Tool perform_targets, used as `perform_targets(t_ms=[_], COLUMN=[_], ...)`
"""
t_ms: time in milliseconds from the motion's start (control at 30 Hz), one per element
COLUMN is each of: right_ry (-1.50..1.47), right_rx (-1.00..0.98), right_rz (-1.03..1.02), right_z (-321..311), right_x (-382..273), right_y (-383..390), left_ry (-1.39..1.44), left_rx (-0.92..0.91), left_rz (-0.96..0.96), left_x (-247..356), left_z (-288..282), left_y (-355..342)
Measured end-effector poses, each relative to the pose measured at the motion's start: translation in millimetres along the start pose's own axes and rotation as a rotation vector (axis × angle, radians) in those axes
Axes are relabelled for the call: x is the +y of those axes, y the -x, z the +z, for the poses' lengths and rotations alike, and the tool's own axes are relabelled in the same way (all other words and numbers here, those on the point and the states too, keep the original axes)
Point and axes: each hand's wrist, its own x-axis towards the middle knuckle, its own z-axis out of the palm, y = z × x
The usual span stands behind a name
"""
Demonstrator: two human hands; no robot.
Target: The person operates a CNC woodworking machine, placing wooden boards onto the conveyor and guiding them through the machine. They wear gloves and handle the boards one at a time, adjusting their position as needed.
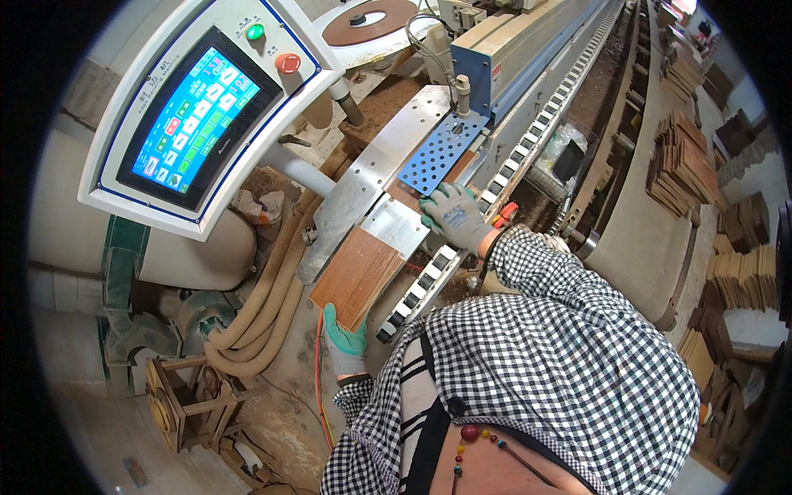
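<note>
My left hand (345,337), in a grey-and-green glove, grips the near end of a wooden board (356,274) lying at the machine's metal infeed plate (389,225). My right hand (454,214), gloved alike, rests with slightly bent, separated fingers just below a blue perforated plate (439,153), over another strip of wood partly hidden beneath the hand and plate. A segmented track (422,287) runs along the right side of the board. A red object (503,216) sits just right of my right hand.
A control panel (206,115) is at upper left, a round reel (367,25) behind it. The machine's rail (536,124) extends away rightward, beside a conveyor belt (639,247). Stacked boards (685,153) line the right. Ribbed hoses (256,330) and a wooden frame (191,404) are at lower left.
</note>
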Motion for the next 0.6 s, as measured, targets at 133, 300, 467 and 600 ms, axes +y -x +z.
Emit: perform_targets(t_ms=[133, 300, 467, 600], right_ry=[0.040, 0.094, 0.110, 0.108], right_rx=[-0.007, 0.038, 0.063, 0.020], right_rz=[0.088, 0.160, 0.275, 0.402], right_z=[1.8, 4.4, 9.1, -0.9], right_x=[27.7, 70.4, 100.0, 108.1], right_y=[-2.5, -7.3, -12.6, -21.2], left_ry=[-0.035, 0.131, 0.163, 0.022], left_rx=[-0.034, 0.010, 0.035, -0.013], left_rz=[0.019, -0.057, -0.051, 0.104], left_x=[2.9, 8.2, 5.6, -10.6], left_z=[0.3, 6.1, 3.2, -14.7], left_y=[1.0, 5.3, 4.8, -11.3])
